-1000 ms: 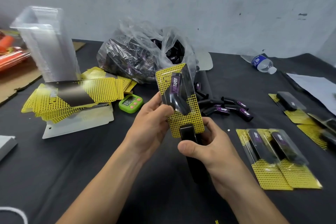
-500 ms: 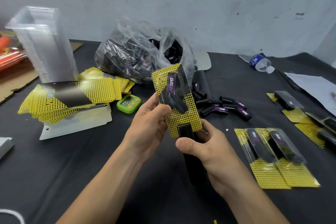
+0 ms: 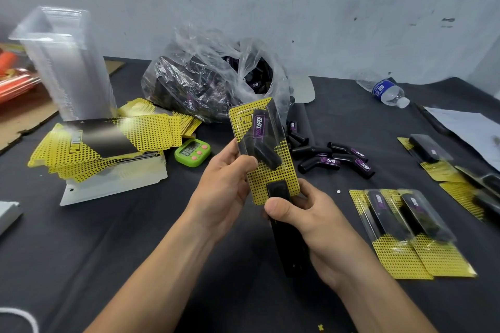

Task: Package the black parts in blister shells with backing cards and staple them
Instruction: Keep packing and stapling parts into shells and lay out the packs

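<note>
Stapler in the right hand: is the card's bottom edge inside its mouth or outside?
Inside. The stapler has its black head over the front of the backing card at the bottom edge. Squeezed or not: cannot tell.

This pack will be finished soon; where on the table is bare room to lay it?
The widest bare cloth lies near left, between the backing card pile and the left forearm. A smaller strip lies between the loose black parts and the two finished packs. The right edge and the back by the plastic bag are crowded.
</note>
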`<move>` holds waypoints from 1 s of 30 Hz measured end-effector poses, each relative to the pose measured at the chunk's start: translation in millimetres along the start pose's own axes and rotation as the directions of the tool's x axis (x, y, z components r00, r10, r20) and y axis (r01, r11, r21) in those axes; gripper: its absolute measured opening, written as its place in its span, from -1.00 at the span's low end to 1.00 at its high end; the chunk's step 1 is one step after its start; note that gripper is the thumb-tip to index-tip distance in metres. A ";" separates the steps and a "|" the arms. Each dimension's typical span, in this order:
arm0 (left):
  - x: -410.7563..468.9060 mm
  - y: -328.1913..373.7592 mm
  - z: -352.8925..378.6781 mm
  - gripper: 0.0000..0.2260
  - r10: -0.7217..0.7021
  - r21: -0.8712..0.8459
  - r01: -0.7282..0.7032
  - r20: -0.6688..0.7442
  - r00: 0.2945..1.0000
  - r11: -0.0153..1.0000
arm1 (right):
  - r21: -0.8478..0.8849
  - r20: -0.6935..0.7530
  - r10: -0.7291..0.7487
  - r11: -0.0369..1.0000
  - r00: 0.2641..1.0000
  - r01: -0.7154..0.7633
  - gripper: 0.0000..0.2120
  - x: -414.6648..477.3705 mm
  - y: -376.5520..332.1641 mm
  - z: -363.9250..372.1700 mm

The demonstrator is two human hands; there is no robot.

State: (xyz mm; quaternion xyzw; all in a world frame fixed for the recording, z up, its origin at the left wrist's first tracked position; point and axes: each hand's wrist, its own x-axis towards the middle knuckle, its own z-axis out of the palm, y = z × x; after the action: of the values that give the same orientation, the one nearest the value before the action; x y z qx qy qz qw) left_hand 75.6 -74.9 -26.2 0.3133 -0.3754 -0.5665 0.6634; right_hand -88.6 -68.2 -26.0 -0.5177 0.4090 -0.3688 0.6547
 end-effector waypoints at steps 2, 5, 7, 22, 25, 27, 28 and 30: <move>0.2 -0.4 -0.4 -0.64 -0.005 -0.005 0.005 0.003 1.000 1.000 | 0.010 0.002 0.007 1.000 1.000 -0.007 -0.54 -0.3 -0.4 0.8; 1.1 -1.4 -1.2 -0.65 -0.007 0.007 0.007 -0.002 1.000 1.000 | 0.014 -0.001 0.012 1.000 1.000 -0.012 -0.55 0.2 0.1 1.5; 1.7 -2.1 -1.7 -0.65 -0.008 0.014 0.008 -0.004 1.000 1.000 | 0.026 0.004 0.012 1.000 1.000 -0.012 -0.56 0.7 0.1 1.6; -1.2 0.8 1.3 -0.65 -0.015 0.064 0.014 0.026 1.000 0.998 | 0.121 -0.128 0.048 0.992 0.991 -0.032 -0.77 8.2 -0.2 5.2; -0.8 -1.8 1.2 -0.68 -0.013 0.094 0.017 -0.041 0.999 0.995 | 0.074 0.014 0.120 0.990 0.993 -0.121 -0.70 9.4 -5.1 -3.1; -0.1 -4.8 0.9 -0.75 -0.004 0.093 0.018 -0.142 0.990 0.995 | -0.003 0.119 0.184 0.983 0.976 -0.185 -0.55 9.3 -5.9 -10.8; 0.7 -5.1 0.0 -0.78 -0.001 0.067 0.014 -0.199 0.980 0.998 | -0.008 0.127 0.204 0.979 0.971 -0.205 -0.51 9.5 -5.5 -14.5; 3.7 -2.3 -5.7 -0.77 -0.013 0.007 0.016 -0.309 0.951 1.000 | -0.007 0.057 0.224 0.974 0.973 -0.224 -0.43 10.5 -4.7 -20.7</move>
State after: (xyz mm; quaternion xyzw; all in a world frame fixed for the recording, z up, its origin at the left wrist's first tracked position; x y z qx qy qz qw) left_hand 79.6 -79.0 -30.6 0.4037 -0.2676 -0.5136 0.7083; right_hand -103.7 -86.4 -25.6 -0.4788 0.4461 -0.2774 0.7034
